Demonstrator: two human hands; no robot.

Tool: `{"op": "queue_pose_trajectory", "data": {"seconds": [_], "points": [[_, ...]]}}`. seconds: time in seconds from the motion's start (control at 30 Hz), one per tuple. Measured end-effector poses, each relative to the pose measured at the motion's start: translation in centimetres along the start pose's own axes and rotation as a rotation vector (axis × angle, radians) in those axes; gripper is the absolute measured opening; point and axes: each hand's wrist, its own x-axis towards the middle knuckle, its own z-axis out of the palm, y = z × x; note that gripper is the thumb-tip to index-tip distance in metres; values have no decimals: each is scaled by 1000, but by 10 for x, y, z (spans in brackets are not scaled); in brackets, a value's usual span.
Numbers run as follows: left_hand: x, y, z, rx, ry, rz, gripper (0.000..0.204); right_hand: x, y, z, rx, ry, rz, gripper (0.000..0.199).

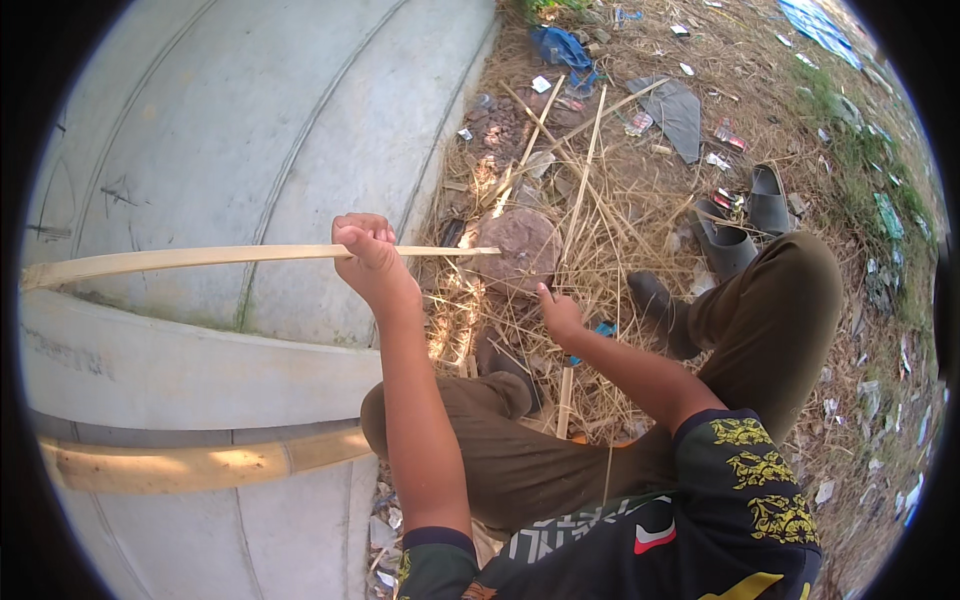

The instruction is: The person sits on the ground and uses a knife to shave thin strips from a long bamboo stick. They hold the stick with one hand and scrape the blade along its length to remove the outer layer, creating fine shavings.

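Observation:
My left hand (368, 258) is closed around a long, pale split-bamboo strip (200, 257). The strip reaches out to the far left, and its short end lies over a round brown block (522, 245) on the ground, like a stump or flat stone. Beside the near edge of that block is my right hand (563, 316), its fingers curled and the index finger pointing at the block. A thin dark edge shows by that fingertip, and a bit of blue (605, 328) shows next to the hand. What the right hand grips is mostly hidden.
A grey concrete wall (250, 120) stands along the left, with a thick bamboo pole (200, 468) across it. Straw, shavings and loose strips (590, 170) cover the ground. Grey clogs (768, 200), a blue plastic bag (562, 48) and scattered litter lie to the right and far side.

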Motion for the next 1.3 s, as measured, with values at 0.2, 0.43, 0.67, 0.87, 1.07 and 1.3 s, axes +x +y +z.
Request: {"op": "queue_pose_trajectory", "data": {"seconds": [0.2, 0.43, 0.67, 0.87, 1.07, 1.3], "points": [[5, -9, -6, -120, -153, -75, 77, -10, 1, 2, 34, -76, 16, 74], [-6, 17, 15, -85, -178, -84, 66, -14, -3, 1, 42, -36, -11, 78], [-4, 12, 14, -108, -330, -164, 69, -14, -11, 4, -70, 52, -187, 72], [-2, 10, 12, -140, -244, -205, 72, -16, -90, -24, 251, -254, -98, 53], [6, 6, 8, -181, -210, -228, 69, -38, -81, -4, 520, -17, -325, 62], [5, 4, 4, -203, -180, -221, 68, -42, -129, -31, 110, -192, -276, 63]]}}
